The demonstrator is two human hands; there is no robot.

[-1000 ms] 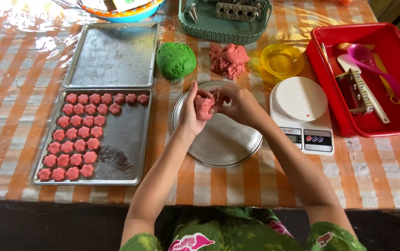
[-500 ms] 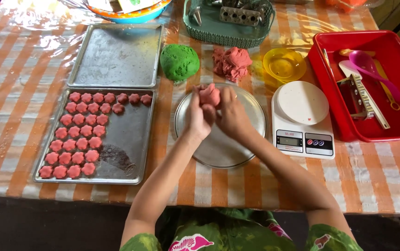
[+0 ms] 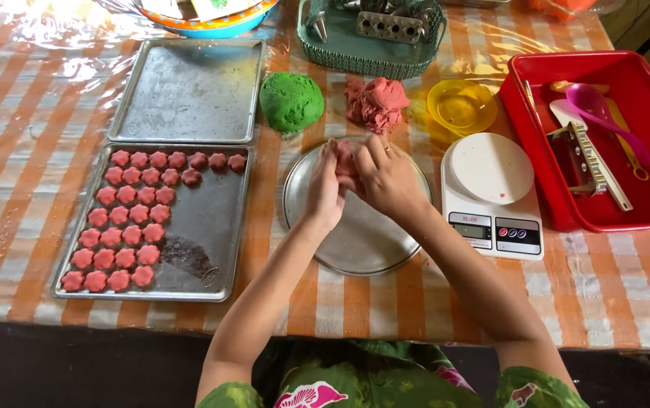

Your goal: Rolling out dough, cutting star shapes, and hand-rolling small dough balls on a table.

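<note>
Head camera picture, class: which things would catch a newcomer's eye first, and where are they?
At the centre, the left hand and right hand press a pink dough piece between them over a round metal plate. To the left, a baking tray holds rows of pink flower-shaped cookies. Behind the plate sits a bright green dough ball, and a red tub stands far right.

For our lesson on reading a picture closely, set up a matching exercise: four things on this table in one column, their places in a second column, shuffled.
Things:
1. green dough ball
2. scale
3. purple spoon
4. pink flower shapes

Places:
A. in the red tray
B. on the lower baking sheet
C. just right of the round metal plate
D. beside the pink dough lump

Pairs: 1-D, 2-C, 3-A, 4-B
</note>
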